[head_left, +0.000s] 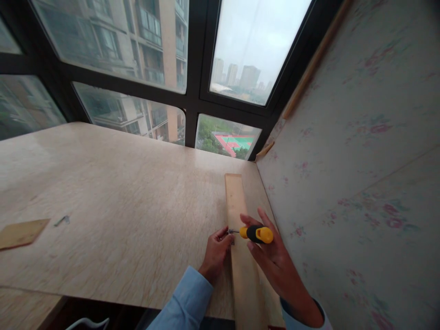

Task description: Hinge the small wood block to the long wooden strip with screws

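A screwdriver (257, 233) with a yellow and black handle lies level across a long wooden board (237, 197). My right hand (275, 256) is around its handle, thumb below and fingers loosely spread above. The shaft points left, and its tip meets a small metal piece (231, 233) at the board's left edge. My left hand (216, 250) pinches that piece between thumb and fingertips; it looks like a small bracket or hinge, partly hidden by the fingers. Whether a screw sits at the tip is too small to tell.
The board lies on a marble-patterned ledge (130, 206) beside a flower-papered wall (343, 206). Further left lie a small metal part (62, 221) and a flat wooden piece (22, 233). Dark-framed windows (194, 91) rise behind the ledge. A white curved object (87, 323) shows below its front edge.
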Demonstrator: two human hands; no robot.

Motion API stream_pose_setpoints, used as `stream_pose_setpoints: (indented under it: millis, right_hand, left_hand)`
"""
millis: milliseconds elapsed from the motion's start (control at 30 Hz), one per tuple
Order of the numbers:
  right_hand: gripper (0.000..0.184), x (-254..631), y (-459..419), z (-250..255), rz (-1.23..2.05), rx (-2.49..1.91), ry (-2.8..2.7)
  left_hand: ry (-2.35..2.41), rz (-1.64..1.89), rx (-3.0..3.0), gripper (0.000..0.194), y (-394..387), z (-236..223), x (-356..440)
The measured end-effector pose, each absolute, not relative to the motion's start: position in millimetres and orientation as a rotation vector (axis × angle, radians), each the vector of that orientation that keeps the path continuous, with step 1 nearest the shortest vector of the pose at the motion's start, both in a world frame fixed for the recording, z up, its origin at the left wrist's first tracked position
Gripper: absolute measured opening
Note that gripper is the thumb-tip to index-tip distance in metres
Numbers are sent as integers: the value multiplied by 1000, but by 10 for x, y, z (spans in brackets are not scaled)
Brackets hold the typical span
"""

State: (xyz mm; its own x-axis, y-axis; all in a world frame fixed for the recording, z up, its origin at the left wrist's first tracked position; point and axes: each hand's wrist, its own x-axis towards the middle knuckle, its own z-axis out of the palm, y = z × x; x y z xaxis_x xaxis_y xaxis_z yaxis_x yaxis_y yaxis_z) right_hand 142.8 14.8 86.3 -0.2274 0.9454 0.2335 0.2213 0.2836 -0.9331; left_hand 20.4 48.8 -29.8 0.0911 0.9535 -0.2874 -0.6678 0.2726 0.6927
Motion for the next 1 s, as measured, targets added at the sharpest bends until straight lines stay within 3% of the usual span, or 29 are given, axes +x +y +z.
stream_pose_setpoints:
  millis: [133, 400, 600, 733, 1000]
  right_hand:
    - [55, 1462, 139, 893, 1037, -1086, -1739]
    - [59, 1403, 300, 947, 405, -1216, -1798]
    - [63, 1393, 220, 929, 573, -1131, -1883]
    - [53, 1419, 163, 936, 676, -1143, -1924]
    - [50, 1319, 262, 949, 290, -1233, -1826]
  left_hand:
    - [801, 1262, 465, 41, 489, -300, 198]
    - [768, 1285, 467, 36, 470, -292, 202]
    - [803, 1321, 388, 37, 465, -247, 205]
    - [801, 1308, 374, 39, 465, -259, 207]
    - [766, 1339, 371, 40, 455, -324, 200]
